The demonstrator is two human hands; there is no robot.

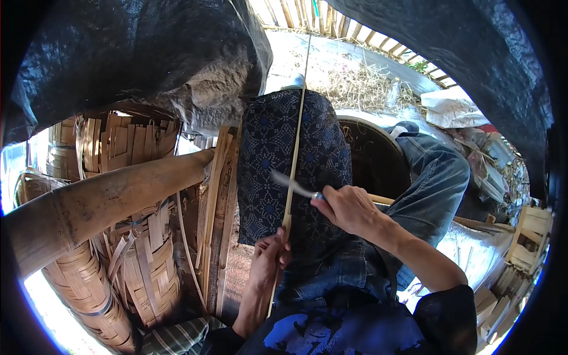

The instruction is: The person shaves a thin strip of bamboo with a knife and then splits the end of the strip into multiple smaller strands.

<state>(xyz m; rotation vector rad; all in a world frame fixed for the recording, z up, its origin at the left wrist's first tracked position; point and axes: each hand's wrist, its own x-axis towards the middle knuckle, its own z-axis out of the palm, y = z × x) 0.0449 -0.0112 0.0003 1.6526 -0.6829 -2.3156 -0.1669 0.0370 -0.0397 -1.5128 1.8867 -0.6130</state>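
A long, thin bamboo strip point(297, 145) runs from beside my body up over my lap and away towards the fence. My left hand point(269, 254) is closed round its near part, low over my thigh. In my right hand point(349, 207) is a knife point(296, 184), its handle wrapped by my fingers. The blade is smeared by motion and crosses the strip a little beyond my left hand. Under both lies a dark blue patterned cloth point(260, 160), spread over my leg.
A thick bamboo pole point(112, 198) slants in from the left, above woven bamboo baskets point(83, 284). Upright bamboo slats point(216, 225) stand beside my left leg. Dark plastic sheeting point(136, 53) hangs overhead on both sides. Dry shavings point(361, 80) litter the ground ahead, before a bamboo fence point(349, 26).
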